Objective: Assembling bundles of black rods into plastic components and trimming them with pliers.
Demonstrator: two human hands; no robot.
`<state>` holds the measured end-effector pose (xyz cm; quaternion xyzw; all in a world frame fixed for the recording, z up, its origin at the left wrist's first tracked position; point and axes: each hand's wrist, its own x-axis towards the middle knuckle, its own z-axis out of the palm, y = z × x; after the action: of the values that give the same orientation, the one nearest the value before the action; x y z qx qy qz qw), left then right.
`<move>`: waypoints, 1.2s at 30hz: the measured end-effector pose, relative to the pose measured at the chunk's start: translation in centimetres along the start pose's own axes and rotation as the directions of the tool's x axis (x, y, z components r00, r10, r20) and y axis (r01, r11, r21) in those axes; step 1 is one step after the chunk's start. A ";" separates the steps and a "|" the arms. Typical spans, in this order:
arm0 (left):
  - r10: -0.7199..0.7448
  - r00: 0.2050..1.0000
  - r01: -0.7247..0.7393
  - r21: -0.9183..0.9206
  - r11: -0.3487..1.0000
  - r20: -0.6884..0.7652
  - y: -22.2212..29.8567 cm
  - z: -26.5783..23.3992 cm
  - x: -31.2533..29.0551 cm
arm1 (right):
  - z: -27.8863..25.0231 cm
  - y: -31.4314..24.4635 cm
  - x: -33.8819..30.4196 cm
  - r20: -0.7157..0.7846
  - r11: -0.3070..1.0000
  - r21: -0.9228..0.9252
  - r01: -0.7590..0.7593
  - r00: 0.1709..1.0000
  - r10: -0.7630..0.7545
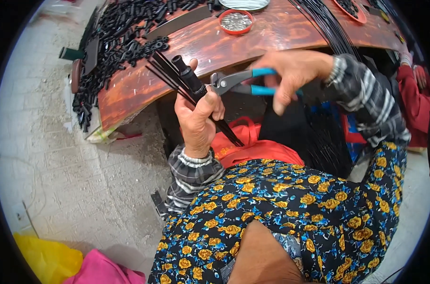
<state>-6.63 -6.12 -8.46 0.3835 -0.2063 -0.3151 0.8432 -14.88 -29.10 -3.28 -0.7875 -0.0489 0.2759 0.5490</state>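
A bundle of thin black rods (165, 75) with a black, stepped tubular piece (190, 78) is clasped in my left hand (196, 122), its fingers wrapped around it. The bundle slants, with its lower ends against the red cloth on my lap. In my right hand (295, 71) is a pair of pliers (230, 83) with teal handles, spread apart in my grip. The pliers' metal jaws sit right beside my left thumb and the tubular piece. Whether they bite on anything there, I cannot tell.
Beyond my hands stands a brown patterned table (186, 47), with heaps of small black parts (129, 28) at its left. A red bowl of small metal pieces (236, 22) sits at the back. Long black rods (328, 28) hang over the edge. Another person's red sleeve (414, 104) shows at right.
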 end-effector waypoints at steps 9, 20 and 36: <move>-0.090 0.996 0.087 0.097 0.991 0.025 0.0 0.3 -0.4 | 3.4 -0.2 -1.4 -0.241 0.908 -0.419 -0.019 0.966 -0.091; -0.054 0.996 0.040 0.172 0.984 0.077 -0.1 0.3 -0.4 | 5.0 0.3 -1.4 0.262 0.829 0.496 -0.259 0.955 0.141; -0.159 0.979 0.126 0.238 0.963 0.127 0.4 -0.2 -0.4 | 4.1 -1.6 -2.7 -0.075 0.986 0.099 -0.136 0.987 0.144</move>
<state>-6.66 -5.51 -8.31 0.4681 -0.2737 -0.3761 0.7514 -18.78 -26.01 -1.85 -0.7731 0.0420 0.2831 0.5661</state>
